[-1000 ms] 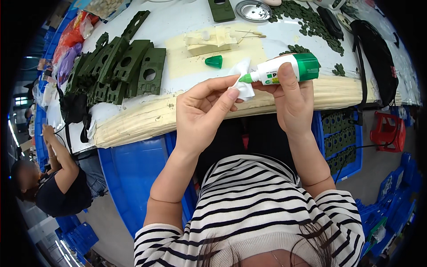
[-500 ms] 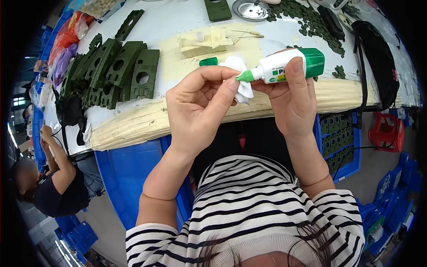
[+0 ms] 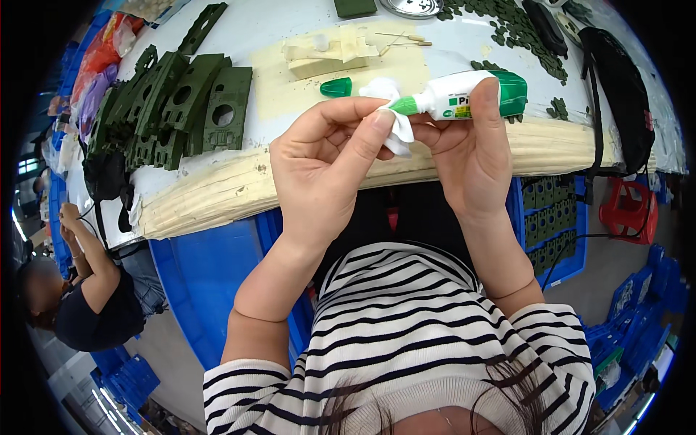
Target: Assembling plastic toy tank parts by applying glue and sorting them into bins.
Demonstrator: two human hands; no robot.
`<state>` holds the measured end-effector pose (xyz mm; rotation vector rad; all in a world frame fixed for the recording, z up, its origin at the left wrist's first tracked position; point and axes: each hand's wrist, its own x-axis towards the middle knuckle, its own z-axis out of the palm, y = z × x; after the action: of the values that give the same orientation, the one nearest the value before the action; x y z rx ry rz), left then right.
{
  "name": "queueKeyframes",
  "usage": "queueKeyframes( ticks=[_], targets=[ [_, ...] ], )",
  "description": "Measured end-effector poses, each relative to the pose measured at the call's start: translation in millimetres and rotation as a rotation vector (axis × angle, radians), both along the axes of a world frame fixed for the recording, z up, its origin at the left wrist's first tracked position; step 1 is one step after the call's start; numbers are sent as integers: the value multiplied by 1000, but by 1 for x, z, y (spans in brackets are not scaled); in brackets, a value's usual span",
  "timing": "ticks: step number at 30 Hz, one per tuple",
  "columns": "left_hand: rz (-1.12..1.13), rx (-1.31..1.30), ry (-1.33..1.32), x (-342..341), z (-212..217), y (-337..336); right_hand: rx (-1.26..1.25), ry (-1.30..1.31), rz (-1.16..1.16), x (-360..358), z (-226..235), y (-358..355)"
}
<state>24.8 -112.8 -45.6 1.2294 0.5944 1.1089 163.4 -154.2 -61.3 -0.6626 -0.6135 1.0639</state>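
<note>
Held level above the table's front edge is a white and green glue bottle (image 3: 453, 96), its green nozzle pointing left. My right hand (image 3: 473, 156) is wrapped round the bottle's body, thumb on top. With thumb and fingers, my left hand (image 3: 326, 156) pinches a crumpled white tissue (image 3: 400, 134) around the nozzle's tip, which the tissue partly hides. A green cap (image 3: 336, 88) lies on the table just beyond my left hand. Behind it sits a block wrapped in cream masking tape (image 3: 322, 61), with thin wooden-handled sticks (image 3: 406, 39) beside it.
Dark green model hull parts (image 3: 227, 116) stand in a row at the left. Many small green pieces (image 3: 522, 32) lie at the far right, near a black bag (image 3: 616, 94). Blue crates (image 3: 206, 290) sit below the table edge. Another person (image 3: 98, 297) is at the far left.
The tissue now wraps more of the nozzle's tip, and my left thumb has shifted slightly. The view has moved a little, so the table things appear higher.
</note>
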Motion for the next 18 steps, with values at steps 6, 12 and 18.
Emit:
queueKeyframes(
  ticks=[6,12,18],
  targets=[
    [-113,-131,-61,1,0,1,48,-27,-45,0,1,-5],
    [-98,-190,-122,10,5,-2,19,182,131,15,4,-4],
    [-76,-179,-111,9,7,-5,53,-204,-97,9,8,-13]
  ],
)
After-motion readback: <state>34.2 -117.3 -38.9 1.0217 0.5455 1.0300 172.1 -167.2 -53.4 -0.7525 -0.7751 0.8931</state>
